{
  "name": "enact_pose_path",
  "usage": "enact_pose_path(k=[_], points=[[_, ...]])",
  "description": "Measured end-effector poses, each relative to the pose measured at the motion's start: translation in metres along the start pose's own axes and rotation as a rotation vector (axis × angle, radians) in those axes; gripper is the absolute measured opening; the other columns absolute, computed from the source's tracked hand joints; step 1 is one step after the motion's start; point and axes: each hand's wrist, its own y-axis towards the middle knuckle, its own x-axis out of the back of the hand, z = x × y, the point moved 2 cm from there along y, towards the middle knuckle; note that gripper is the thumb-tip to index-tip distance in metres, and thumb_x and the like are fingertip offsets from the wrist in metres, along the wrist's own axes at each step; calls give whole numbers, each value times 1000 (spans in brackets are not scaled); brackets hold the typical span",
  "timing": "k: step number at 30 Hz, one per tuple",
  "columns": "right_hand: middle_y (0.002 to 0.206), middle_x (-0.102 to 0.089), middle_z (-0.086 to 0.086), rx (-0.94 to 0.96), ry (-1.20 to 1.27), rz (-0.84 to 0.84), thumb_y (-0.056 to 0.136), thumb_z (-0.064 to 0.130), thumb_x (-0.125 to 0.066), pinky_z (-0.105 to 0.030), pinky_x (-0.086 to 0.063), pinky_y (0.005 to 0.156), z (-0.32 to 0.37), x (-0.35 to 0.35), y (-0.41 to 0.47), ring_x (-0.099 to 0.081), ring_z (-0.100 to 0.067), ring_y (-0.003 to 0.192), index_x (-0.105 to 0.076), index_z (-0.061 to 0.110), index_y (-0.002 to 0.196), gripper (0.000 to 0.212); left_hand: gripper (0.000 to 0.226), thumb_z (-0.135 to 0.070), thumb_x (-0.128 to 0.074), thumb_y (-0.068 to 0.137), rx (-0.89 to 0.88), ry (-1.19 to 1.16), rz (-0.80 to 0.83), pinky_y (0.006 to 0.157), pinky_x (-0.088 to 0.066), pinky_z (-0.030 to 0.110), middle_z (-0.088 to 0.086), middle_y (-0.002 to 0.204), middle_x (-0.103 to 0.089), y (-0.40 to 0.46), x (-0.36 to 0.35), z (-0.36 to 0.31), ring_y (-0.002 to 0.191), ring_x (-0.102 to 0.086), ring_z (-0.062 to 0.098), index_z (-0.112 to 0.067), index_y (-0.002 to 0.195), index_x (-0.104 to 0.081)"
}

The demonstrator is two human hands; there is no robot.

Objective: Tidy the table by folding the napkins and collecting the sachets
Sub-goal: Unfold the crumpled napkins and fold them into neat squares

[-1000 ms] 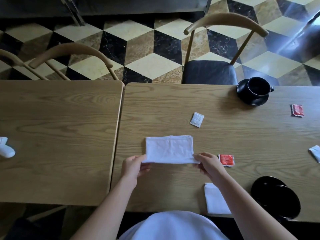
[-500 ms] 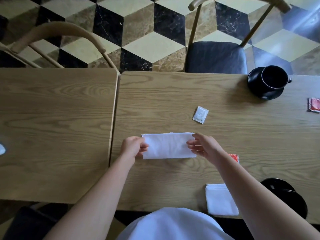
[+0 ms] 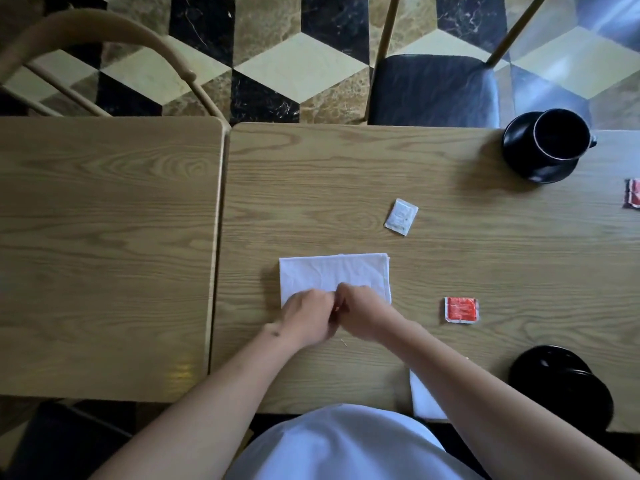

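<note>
both hands meet at the near edge of the napkin [image 3: 334, 277], left hand [image 3: 306, 315] and right hand [image 3: 363, 315] touching each other, fingers curled onto the cloth; whether they pinch it or only press it i cannot tell. napkin lies folded flat, a wide rectangle, on the right-hand surface [image 3: 311, 188] just beside the seam with the left one. white sachet [image 3: 401, 216] beyond it, red sachet [image 3: 461, 309] to its right, another red sachet [image 3: 633, 193] cut by the frame edge, second napkin [image 3: 424, 398] partly under the right forearm, black cup [image 3: 557, 140] on a saucer at the far right, black dishes [image 3: 561, 388] at the near right.
</note>
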Motion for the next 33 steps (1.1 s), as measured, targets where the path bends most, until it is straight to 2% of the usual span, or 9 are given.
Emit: enact_pose_path(k=[5,11,13,16,21,27,30,32,33], points=[[102,-66,-10,-64,2,36,85,14,-53,-32,-36,58,-2,-14,12,-53,-27,81,-53,16,97,13,23,-25,-57,79,26,-42,125,65,-48,30,4,95,-72,6,-3,2,88,-68,30,-22,100,-65],[108,-68,-10,-95,-1,78,89,20,-55,-30,-40,69,-6,-17,24,-60,-28,93,-58,15,105,17,25,-31,-57,84,117,-52,154,77,-55,39,7,108,-68,15,-8,6,97,-67,33,-20,106,-60],[99,-67,-5,-110,3,93,88,26,-56,-29,-39,61,-6,-15,24,-61,-27,88,-60,17,100,15,22,-37,-58,84,114,-32,157,74,-52,36,6,108,-68,17,-9,8,97,-66,32,-23,101,-57],[80,-59,3,-137,35,53,74,37,-49,-27,-34,51,-14,-6,17,-54,-18,69,-57,19,84,22,19,-43,-56,82,156,-6,141,65,-42,32,3,101,-68,15,-7,20,93,-65,31,-26,85,-50],[88,-67,-7,-173,-14,-30,87,18,-41,-38,-51,69,-45,7,11,-60,-29,80,-61,12,90,21,33,-54,-51,78,346,-39,102,56,-40,29,3,86,-66,2,-2,59,79,-64,29,-21,73,-51],[70,-55,1,-193,-23,44,84,17,-45,-28,-32,48,-36,14,14,-49,-20,61,-55,15,79,11,32,-49,-50,81,408,-61,129,54,-38,29,2,83,-63,-8,-1,65,73,-62,26,-18,77,-55],[68,-50,3,-67,-17,-219,78,13,-48,-29,-31,51,-27,36,17,-46,-24,65,-55,20,74,11,30,-37,-55,84,535,-241,-105,55,-38,31,1,68,-61,-14,-3,54,65,-58,27,-15,65,-48],[94,-59,1,27,-119,-425,84,19,-60,-33,-40,70,-21,54,24,-53,-24,90,-62,20,96,12,35,-26,-56,88,581,-477,-364,49,-30,32,-2,53,-48,-22,-9,43,53,-44,23,-15,59,-39],[107,-60,0,32,-215,-435,86,25,-64,-37,-41,82,-19,61,29,-53,-26,104,-60,20,107,22,37,-22,-56,89,598,-595,-412,48,-27,32,-3,50,-43,-26,-15,34,52,-39,19,-15,58,-38]])
